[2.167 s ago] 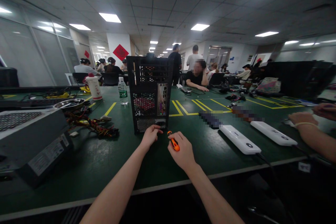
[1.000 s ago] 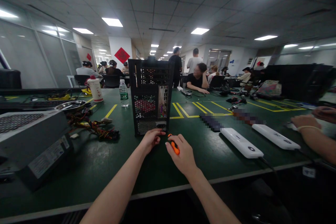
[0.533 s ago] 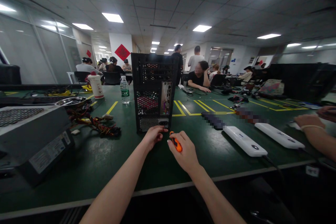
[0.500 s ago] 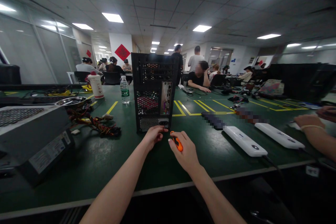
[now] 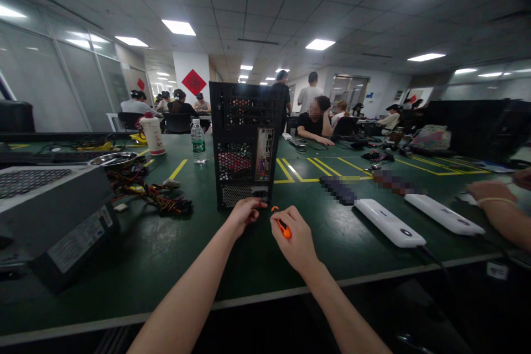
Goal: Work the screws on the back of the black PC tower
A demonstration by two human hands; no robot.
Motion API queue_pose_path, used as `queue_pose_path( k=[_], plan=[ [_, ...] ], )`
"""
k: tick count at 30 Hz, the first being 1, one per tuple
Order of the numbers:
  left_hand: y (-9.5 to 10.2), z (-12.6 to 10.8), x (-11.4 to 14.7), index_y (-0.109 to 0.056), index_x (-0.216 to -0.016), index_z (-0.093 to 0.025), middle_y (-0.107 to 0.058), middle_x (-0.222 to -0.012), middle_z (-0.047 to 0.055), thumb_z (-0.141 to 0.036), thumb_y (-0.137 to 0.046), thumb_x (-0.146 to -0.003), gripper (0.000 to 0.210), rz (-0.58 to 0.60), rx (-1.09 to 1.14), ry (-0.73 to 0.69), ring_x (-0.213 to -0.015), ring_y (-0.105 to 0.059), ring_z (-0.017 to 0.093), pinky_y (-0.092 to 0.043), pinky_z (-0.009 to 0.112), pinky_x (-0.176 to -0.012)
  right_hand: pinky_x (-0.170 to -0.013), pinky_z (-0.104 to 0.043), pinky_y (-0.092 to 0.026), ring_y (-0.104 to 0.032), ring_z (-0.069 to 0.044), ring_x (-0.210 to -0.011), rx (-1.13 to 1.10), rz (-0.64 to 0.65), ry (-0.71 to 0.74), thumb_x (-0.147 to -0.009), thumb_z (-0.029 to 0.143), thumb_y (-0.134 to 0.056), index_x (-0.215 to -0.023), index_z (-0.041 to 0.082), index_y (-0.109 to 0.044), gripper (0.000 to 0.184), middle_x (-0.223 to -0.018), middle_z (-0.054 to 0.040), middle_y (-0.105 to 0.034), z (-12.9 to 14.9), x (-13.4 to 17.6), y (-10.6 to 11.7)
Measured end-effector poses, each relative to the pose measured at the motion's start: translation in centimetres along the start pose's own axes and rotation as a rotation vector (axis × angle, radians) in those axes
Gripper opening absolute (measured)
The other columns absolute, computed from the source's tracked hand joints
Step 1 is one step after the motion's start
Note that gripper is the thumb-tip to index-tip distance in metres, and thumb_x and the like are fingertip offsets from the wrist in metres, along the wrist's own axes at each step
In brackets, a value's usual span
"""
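Note:
A black computer tower (image 5: 244,135) stands upright on the green table, its back panel turned toward me. My left hand (image 5: 245,215) is at the tower's lower edge, fingers loosely bent and apart, the index finger reaching to the bottom right corner. Whether it touches the panel I cannot tell, and nothing shows in it. In my right hand (image 5: 296,235) is an orange-and-black screwdriver (image 5: 284,229), gripped by the handle just right of that corner. The tip of the screwdriver points toward the tower but cannot be made out.
At left lie a grey power supply (image 5: 58,221), bundled cables (image 5: 166,202) and a metal bowl (image 5: 113,159). A water bottle (image 5: 198,144) and a white flask (image 5: 153,135) stand behind. Two white power banks (image 5: 390,223) lie right, near another person's arm (image 5: 498,202).
My right hand has drawn back slightly to the right with the screwdriver, and its grip on the handle has shifted. My left hand stays by the tower's corner.

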State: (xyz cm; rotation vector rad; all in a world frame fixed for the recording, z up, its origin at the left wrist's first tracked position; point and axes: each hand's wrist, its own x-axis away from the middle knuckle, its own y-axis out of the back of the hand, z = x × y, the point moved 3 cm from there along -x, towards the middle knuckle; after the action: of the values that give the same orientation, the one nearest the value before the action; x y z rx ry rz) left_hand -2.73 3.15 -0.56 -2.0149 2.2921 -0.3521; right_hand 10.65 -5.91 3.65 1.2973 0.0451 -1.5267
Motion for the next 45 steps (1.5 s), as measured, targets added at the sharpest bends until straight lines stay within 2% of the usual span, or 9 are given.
queue_pose_path(
  k=[4,11,18,24,29,33,35,40,45],
  plan=[
    [0.1,0.0,0.0,-0.053,-0.096,-0.011,-0.060,-0.092,0.012,-0.024,-0.051,-0.067,0.032,-0.004,0.008,-0.003,-0.041,-0.040,0.001,-0.024,0.015,-0.036,-0.066,-0.026,-0.040,-0.048,-0.013,-0.070,-0.006,-0.038,-0.015,-0.076,0.020,-0.042,-0.085,0.020,-0.054,0.015,-0.079,-0.0028,-0.048,-0.4,0.0,0.1],
    [0.2,0.2,-0.2,-0.053,-0.096,-0.011,-0.061,-0.089,0.011,-0.024,-0.051,-0.067,0.032,0.011,0.024,-0.011,-0.042,-0.041,0.002,-0.024,0.016,-0.036,-0.069,-0.028,-0.040,-0.049,-0.015,-0.075,0.028,-0.011,0.009,-0.073,0.017,-0.045,-0.085,0.019,-0.052,0.015,-0.082,-0.0038,-0.048,-0.5,0.1,0.1],
    [0.2,0.2,-0.1,-0.052,-0.096,-0.010,-0.060,-0.091,0.012,-0.024,-0.051,-0.067,0.032,0.011,0.041,-0.009,-0.041,-0.040,0.002,-0.023,0.015,-0.036,-0.067,-0.026,-0.040,-0.052,-0.014,-0.074,0.059,-0.137,-0.035,-0.079,0.026,-0.042,-0.091,0.020,-0.050,0.016,-0.081,-0.0038,-0.054,-1.3,0.3,0.6],
    [0.1,-0.1,0.1,-0.053,-0.095,-0.010,-0.060,-0.090,0.012,-0.024,-0.052,-0.067,0.032,0.005,0.034,-0.011,-0.041,-0.040,0.002,-0.023,0.015,-0.036,-0.062,-0.026,-0.040,-0.052,-0.015,-0.073,0.136,-0.102,-0.100,-0.080,0.033,-0.041,-0.093,0.019,-0.047,0.021,-0.085,-0.0046,-0.052,-1.2,0.4,0.6],
    [0.0,-0.1,0.0,-0.054,-0.096,-0.011,-0.060,-0.091,0.012,-0.026,-0.052,-0.067,0.033,-0.009,0.004,0.010,-0.040,-0.039,0.002,-0.023,0.015,-0.035,-0.074,-0.033,-0.040,-0.046,-0.018,-0.089,0.083,-0.130,0.016,-0.079,0.025,-0.037,-0.096,0.014,-0.043,0.020,-0.096,-0.0096,-0.045,-0.3,0.2,0.8],
    [0.1,0.0,-0.1,-0.054,-0.096,-0.011,-0.061,-0.090,0.011,-0.026,-0.053,-0.066,0.033,-0.008,0.019,-0.007,-0.041,-0.039,0.002,-0.024,0.015,-0.036,-0.077,-0.033,-0.039,-0.045,-0.018,-0.091,0.088,-0.077,0.151,-0.080,0.020,-0.038,-0.102,0.015,-0.043,0.023,-0.098,-0.0090,-0.047,-0.2,0.2,0.3],
    [0.1,0.0,-0.2,-0.054,-0.095,-0.011,-0.061,-0.090,0.011,-0.025,-0.053,-0.066,0.033,-0.009,0.026,-0.011,-0.041,-0.039,0.002,-0.024,0.015,-0.037,-0.074,-0.030,-0.040,-0.047,-0.016,-0.087,0.127,-0.087,0.148,-0.081,0.021,-0.039,-0.103,0.018,-0.045,0.023,-0.094,-0.0071,-0.049,-0.6,0.3,0.2],
    [0.2,0.1,-0.3,-0.053,-0.095,-0.011,-0.060,-0.089,0.011,-0.025,-0.053,-0.065,0.033,-0.010,0.014,0.000,-0.040,-0.039,0.002,-0.022,0.015,-0.036,-0.069,-0.029,-0.041,-0.050,-0.015,-0.078,0.173,-0.114,0.010,-0.082,0.024,-0.037,-0.097,0.017,-0.049,0.020,-0.087,-0.0060,-0.052,-1.0,0.5,0.7],
    [0.1,0.0,-0.1,-0.054,-0.093,-0.011,-0.061,-0.088,0.011,-0.026,-0.054,-0.065,0.032,-0.002,0.024,-0.008,-0.041,-0.040,0.002,-0.023,0.016,-0.037,-0.085,-0.036,-0.037,-0.042,-0.019,-0.103,0.130,-0.084,0.116,-0.080,0.018,-0.035,-0.107,0.013,-0.041,0.028,-0.110,-0.0114,-0.046,-0.1,0.3,0.6]
  ],
)
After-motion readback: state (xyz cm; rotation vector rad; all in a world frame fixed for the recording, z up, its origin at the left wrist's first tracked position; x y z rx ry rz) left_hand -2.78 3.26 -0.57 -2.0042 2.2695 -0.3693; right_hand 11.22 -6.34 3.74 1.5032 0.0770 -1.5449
